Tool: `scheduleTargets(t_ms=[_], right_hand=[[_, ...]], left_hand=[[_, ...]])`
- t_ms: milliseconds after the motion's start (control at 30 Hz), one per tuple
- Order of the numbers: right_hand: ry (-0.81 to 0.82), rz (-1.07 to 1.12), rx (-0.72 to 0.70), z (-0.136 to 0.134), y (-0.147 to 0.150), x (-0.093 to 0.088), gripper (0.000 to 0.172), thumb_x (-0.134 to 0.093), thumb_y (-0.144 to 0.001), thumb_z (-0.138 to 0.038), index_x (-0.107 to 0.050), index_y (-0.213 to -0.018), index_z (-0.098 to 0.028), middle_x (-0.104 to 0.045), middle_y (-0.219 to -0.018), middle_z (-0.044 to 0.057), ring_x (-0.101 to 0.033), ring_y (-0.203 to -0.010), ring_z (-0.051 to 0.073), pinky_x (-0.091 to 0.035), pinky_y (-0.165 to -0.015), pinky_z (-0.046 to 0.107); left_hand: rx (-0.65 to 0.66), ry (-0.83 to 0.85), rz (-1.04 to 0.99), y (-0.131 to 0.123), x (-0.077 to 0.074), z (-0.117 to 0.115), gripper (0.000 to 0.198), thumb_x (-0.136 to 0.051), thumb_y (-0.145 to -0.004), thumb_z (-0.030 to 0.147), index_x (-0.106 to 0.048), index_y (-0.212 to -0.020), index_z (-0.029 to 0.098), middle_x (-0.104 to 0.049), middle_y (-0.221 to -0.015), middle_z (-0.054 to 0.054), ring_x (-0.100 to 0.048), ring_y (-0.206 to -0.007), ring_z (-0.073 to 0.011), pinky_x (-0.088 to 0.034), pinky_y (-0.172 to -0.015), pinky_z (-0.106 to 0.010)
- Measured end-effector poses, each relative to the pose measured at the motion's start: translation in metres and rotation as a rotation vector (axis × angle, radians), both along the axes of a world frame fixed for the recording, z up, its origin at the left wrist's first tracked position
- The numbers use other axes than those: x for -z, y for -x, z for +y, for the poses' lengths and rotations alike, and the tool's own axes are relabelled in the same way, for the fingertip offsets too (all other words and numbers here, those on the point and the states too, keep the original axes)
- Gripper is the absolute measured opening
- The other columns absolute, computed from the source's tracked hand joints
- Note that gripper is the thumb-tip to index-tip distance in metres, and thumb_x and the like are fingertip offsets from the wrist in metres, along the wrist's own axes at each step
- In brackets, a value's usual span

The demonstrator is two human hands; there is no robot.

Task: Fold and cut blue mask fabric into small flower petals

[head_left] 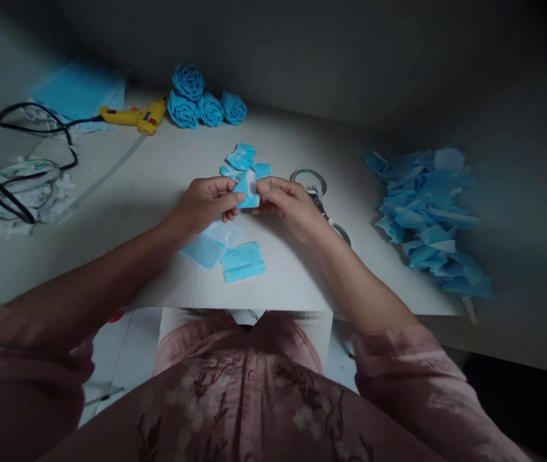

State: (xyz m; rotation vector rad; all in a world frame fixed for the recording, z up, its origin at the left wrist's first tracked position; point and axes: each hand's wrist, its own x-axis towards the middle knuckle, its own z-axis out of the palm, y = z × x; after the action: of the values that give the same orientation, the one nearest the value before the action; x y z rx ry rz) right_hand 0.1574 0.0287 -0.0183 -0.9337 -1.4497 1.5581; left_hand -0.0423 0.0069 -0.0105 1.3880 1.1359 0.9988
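Clearly, the left hand point(208, 204) is pinching a blue piece point(247, 192) between thumb and finger, and the right hand point(292, 208) is grasping its opposite edge, so the piece is sitting between both sets of fingertips. Just beyond the grip, cut scraps point(243, 155) are lying; nearer the body, a square point(243, 262) is resting. Scissors point(341, 233) are lying beside the right hand, roses point(211, 110) are clustering farther beyond, and a heap point(429, 202) is spreading well to the right.

Left hand point(206, 202) and right hand point(294, 205) in close pinches, forearms point(143, 256) inward
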Motion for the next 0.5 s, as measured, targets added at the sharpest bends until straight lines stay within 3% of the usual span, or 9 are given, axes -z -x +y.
scheduleTargets(t_ms=[267, 400, 500], right_hand=[[-0.158, -0.009, 0.058, -0.002, 0.005, 0.0, 0.05, -0.096, -0.067, -0.061, -0.07, -0.08, -0.021, -0.065, -0.077, -0.003, -0.056, -0.075, 0.012, -0.051, -0.074, 0.028], [-0.309, -0.085, 0.103, 0.001, 0.005, 0.008, 0.048, -0.09, -0.074, -0.064, -0.07, -0.083, -0.021, -0.065, -0.077, -0.002, -0.055, -0.072, 0.012, -0.049, -0.069, 0.028], [-0.516, -0.187, 0.132, 0.0, 0.003, 0.01, 0.04, -0.082, -0.086, -0.059, -0.072, -0.087, -0.02, -0.068, -0.081, 0.0, -0.059, -0.073, 0.013, -0.05, -0.069, 0.029]], left_hand=[[0.096, -0.011, 0.059, -0.002, 0.003, -0.002, 0.02, -0.069, -0.082, 0.019, -0.059, -0.065, 0.017, -0.061, -0.056, 0.002, -0.052, -0.051, -0.0073, -0.043, -0.052, -0.02], [0.093, 0.004, 0.051, -0.002, 0.004, -0.001, 0.018, -0.069, -0.081, 0.017, -0.058, -0.067, 0.018, -0.061, -0.056, 0.003, -0.053, -0.05, -0.0076, -0.043, -0.051, -0.02], [0.092, 0.008, 0.017, -0.001, 0.003, -0.001, 0.016, -0.069, -0.081, 0.016, -0.059, -0.069, 0.018, -0.061, -0.056, 0.003, -0.053, -0.05, -0.0074, -0.044, -0.052, -0.019]])
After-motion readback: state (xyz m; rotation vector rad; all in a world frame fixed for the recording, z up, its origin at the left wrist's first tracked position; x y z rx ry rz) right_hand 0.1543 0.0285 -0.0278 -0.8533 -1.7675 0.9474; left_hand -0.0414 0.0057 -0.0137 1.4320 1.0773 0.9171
